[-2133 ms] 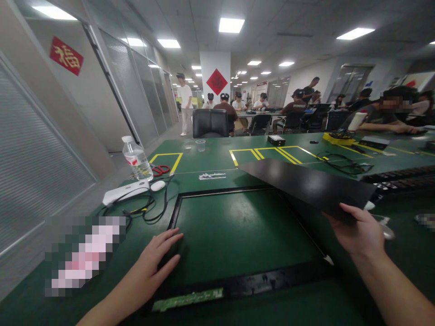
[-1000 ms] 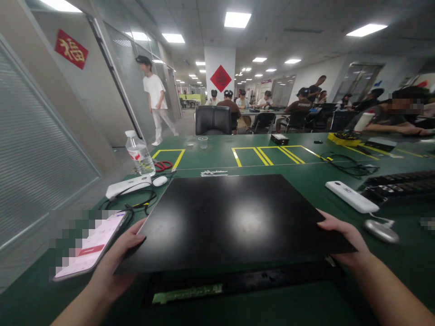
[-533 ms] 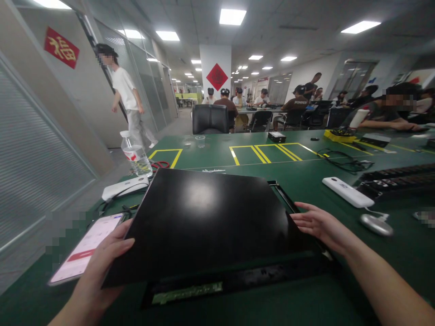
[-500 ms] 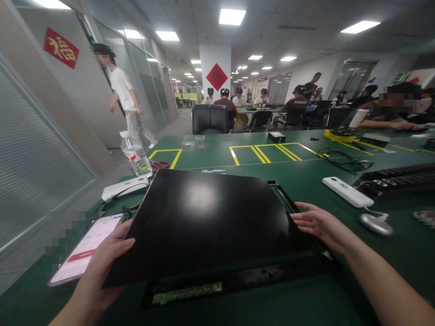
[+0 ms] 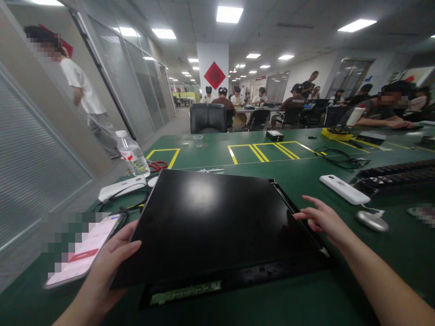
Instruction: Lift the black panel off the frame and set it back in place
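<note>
A flat black screen panel lies over a black frame on the green table, tilted up on its left side. Along the frame's near edge runs a strip of green circuit board. My left hand is closed on the panel's left edge, thumb on top and fingers underneath. At the right edge, my right hand has its fingers apart, with fingertips at the frame's side rail; whether they touch it I cannot tell. It holds nothing.
Left of the panel are a phone, a white device with cables, a water bottle and red-handled scissors. On the right lie a white power bank and a silver mouse-like object. Several people sit farther back.
The panel has shifted slightly right, its right edge now closer along the frame's rail. My right fingers have spread and come off the panel. A person at left has walked farther left.
</note>
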`<control>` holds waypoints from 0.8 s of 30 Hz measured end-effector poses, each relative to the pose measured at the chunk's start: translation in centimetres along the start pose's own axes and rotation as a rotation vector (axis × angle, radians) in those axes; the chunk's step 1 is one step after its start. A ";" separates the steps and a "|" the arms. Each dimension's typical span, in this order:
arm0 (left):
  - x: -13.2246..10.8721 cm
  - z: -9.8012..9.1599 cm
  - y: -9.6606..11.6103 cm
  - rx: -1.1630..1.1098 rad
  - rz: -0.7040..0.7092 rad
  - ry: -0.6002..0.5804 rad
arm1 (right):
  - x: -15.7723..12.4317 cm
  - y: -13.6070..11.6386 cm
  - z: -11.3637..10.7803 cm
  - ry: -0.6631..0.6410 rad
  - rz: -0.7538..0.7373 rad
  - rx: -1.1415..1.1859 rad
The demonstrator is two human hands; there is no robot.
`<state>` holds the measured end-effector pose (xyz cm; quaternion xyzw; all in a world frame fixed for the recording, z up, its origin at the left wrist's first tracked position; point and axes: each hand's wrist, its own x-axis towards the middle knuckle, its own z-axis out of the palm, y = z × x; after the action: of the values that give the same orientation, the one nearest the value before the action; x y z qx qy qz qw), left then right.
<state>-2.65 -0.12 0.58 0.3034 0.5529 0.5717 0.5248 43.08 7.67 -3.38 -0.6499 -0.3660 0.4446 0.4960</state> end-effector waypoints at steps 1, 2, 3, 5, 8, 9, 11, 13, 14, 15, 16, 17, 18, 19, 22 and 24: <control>0.0 0.1 -0.1 -0.013 0.003 -0.008 | 0.1 0.1 -0.1 0.006 -0.012 -0.020; 0.0 0.2 -0.3 -0.028 0.011 -0.016 | 0.1 0.1 -0.1 0.013 -0.023 -0.041; 0.0 0.3 -0.5 -0.040 0.014 -0.023 | 0.2 0.1 -0.2 0.021 -0.033 -0.060; 0.0 0.5 -0.9 -0.048 0.009 -0.033 | 0.4 0.2 -0.4 0.033 -0.047 -0.092; 0.0 0.7 -1.6 -0.043 -0.017 -0.057 | 0.6 0.2 -0.6 0.048 -0.069 -0.138; 0.1 0.8 -1.7 -0.042 -0.023 -0.069 | 0.6 0.2 -0.7 0.054 -0.080 -0.155; 0.2 0.9 -2.0 -0.033 -0.028 -0.092 | 0.6 0.2 -0.7 0.074 -0.096 -0.188; 0.3 1.0 -2.3 -0.016 -0.027 -0.095 | 0.6 0.2 -0.6 0.086 -0.099 -0.215; 0.4 0.9 -2.4 -0.007 -0.024 -0.089 | 0.6 0.2 -0.6 0.087 -0.097 -0.223; 0.5 0.9 -2.5 0.000 -0.022 -0.080 | 0.6 0.2 -0.6 0.086 -0.095 -0.228; 0.6 0.8 -2.6 0.002 -0.022 -0.073 | 0.6 0.2 -0.6 0.084 -0.092 -0.230; 0.8 0.7 -2.7 0.001 -0.029 -0.073 | 0.6 0.1 -0.5 0.083 -0.085 -0.229; 1.0 0.5 -2.7 -0.002 -0.035 -0.079 | 0.6 0.1 -0.5 0.082 -0.075 -0.227; 1.1 0.4 -2.8 -0.007 -0.039 -0.088 | 0.6 0.0 -0.5 0.082 -0.062 -0.227; 1.5 0.1 -3.0 -0.018 -0.047 -0.111 | 0.5 -0.2 -0.4 0.090 -0.032 -0.242; 1.5 0.1 -3.0 -0.018 -0.059 -0.117 | 0.4 -0.4 -0.4 0.101 -0.030 -0.270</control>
<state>-2.15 0.86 -2.59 0.3154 0.5247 0.5422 0.5755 43.59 8.01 -3.07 -0.7266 -0.4069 0.3506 0.4285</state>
